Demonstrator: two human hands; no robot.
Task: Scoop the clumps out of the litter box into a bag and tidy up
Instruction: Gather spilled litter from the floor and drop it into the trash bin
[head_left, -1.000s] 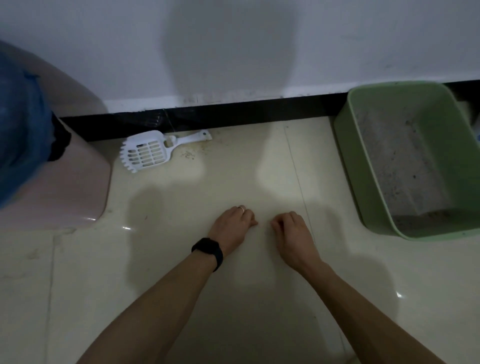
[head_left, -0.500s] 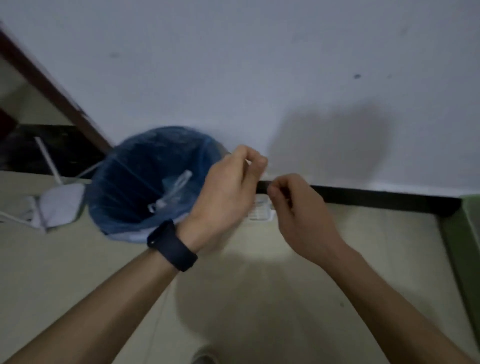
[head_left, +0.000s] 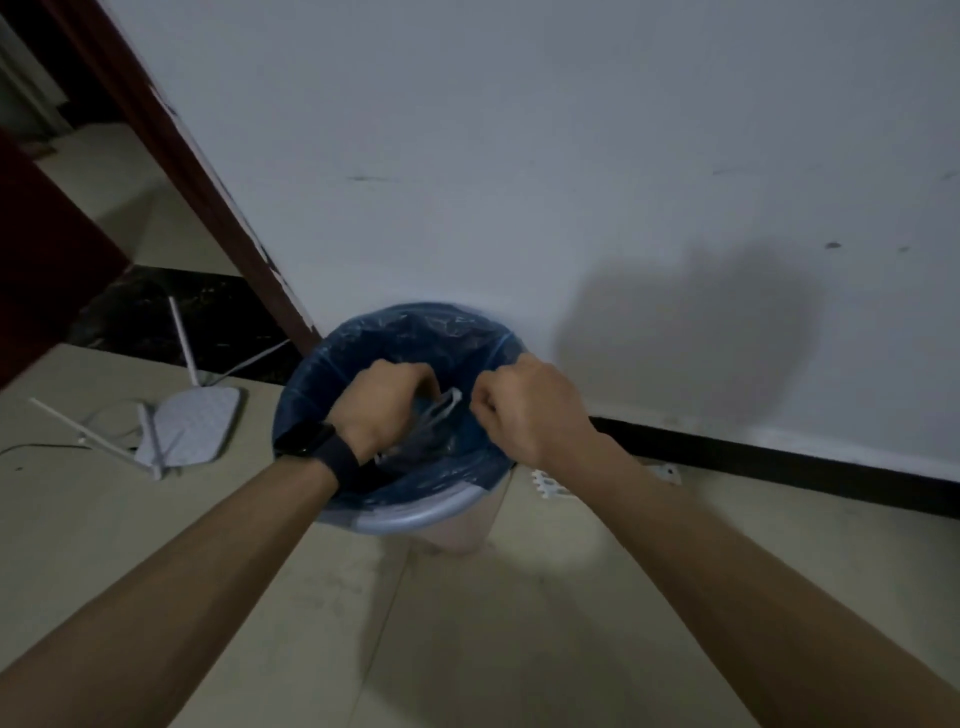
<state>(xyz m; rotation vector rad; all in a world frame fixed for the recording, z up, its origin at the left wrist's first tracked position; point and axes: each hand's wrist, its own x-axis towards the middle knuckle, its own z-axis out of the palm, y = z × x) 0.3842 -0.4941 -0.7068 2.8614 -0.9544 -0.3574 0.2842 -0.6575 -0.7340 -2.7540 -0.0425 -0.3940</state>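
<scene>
A bin (head_left: 415, 517) lined with a blue bag (head_left: 363, 358) stands on the floor against the white wall. Both my hands hover over its mouth. My left hand (head_left: 382, 402), with a black watch on the wrist, has its fingers curled beside a pale plastic piece (head_left: 441, 410) lying in the bag; no grip on it shows. My right hand (head_left: 524, 405) is a loose fist near the bag's right rim, with nothing visible in it. The white litter scoop (head_left: 548, 486) lies on the floor behind my right forearm, mostly hidden. The litter box is out of view.
A white router (head_left: 192, 426) with antennas and cables lies on the floor left of the bin. A dark red door frame (head_left: 208, 182) runs up at the left. A black skirting strip (head_left: 779, 467) lines the wall's foot.
My view swung left from the green litter box to the bin. Both hands rose off the floor, fingers pinched, and now sit over the bag's mouth.
</scene>
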